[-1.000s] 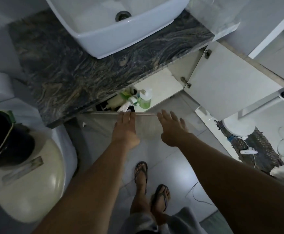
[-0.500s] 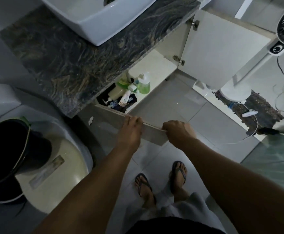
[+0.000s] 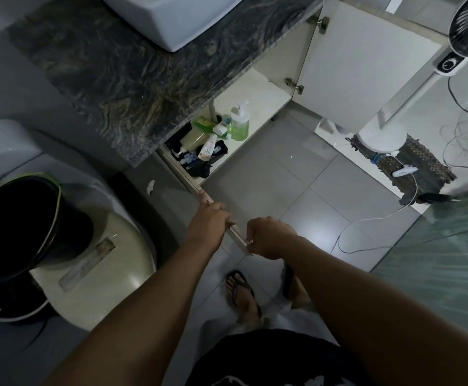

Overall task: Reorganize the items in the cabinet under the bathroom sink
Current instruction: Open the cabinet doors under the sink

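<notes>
The cabinet under the sink stands with both doors swung out. My left hand (image 3: 209,218) grips the top edge of the left door (image 3: 182,176), and my right hand (image 3: 267,236) pinches that same edge at its outer corner. The right door (image 3: 366,68) hangs wide open. On the white cabinet floor (image 3: 258,93) stand a green pump bottle (image 3: 239,122), a white tube (image 3: 207,149), a pale pump bottle (image 3: 192,140) lying down, and dark items jumbled at the left.
A white basin (image 3: 171,20) sits on the dark marble counter (image 3: 121,76). A black bucket (image 3: 18,229) rests on the toilet lid (image 3: 110,263) at left. A standing fan's base (image 3: 380,137), a mat and trailing cables lie on the tiled floor at right.
The left door has swung further open with both hands on its top edge. My right hand went from flat to gripping the edge. More of the cabinet's inside shows.
</notes>
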